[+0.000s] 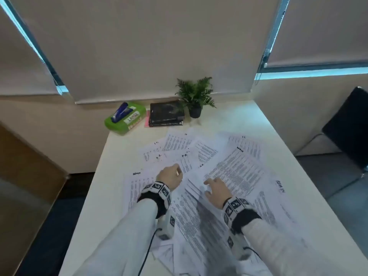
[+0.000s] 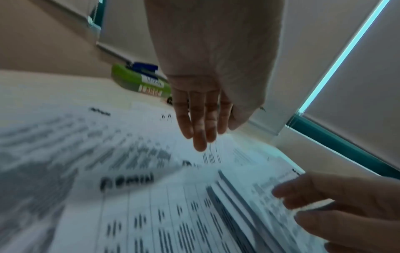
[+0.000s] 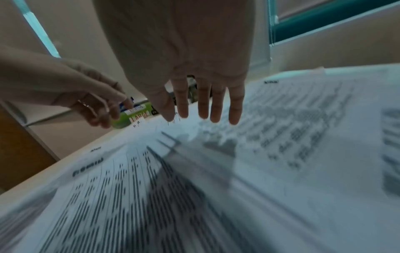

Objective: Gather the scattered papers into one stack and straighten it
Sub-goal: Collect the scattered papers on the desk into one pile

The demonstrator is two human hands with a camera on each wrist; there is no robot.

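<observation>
Several printed white papers (image 1: pixel 229 172) lie fanned and overlapping across the white table (image 1: pixel 264 124). My left hand (image 1: pixel 171 177) hovers over the sheets left of centre, its fingers (image 2: pixel 200 130) straight and holding nothing. To its right my right hand (image 1: pixel 216 189) has its spread fingers (image 3: pixel 214 109) stretched over a loose sheaf of sheets (image 2: pixel 238 196) whose edges lie staggered. Whether the fingertips touch the paper I cannot tell. Both wrist views are blurred, with printed pages (image 3: pixel 151 188) filling the lower half.
At the table's far end stand a green box (image 1: pixel 125 120) with a blue stapler (image 1: pixel 120 112) on it, a pile of dark books (image 1: pixel 166 114) and a small potted fern (image 1: pixel 196 96). A dark chair (image 1: pixel 346 124) stands to the right, a wooden panel (image 1: pixel 23 176) to the left.
</observation>
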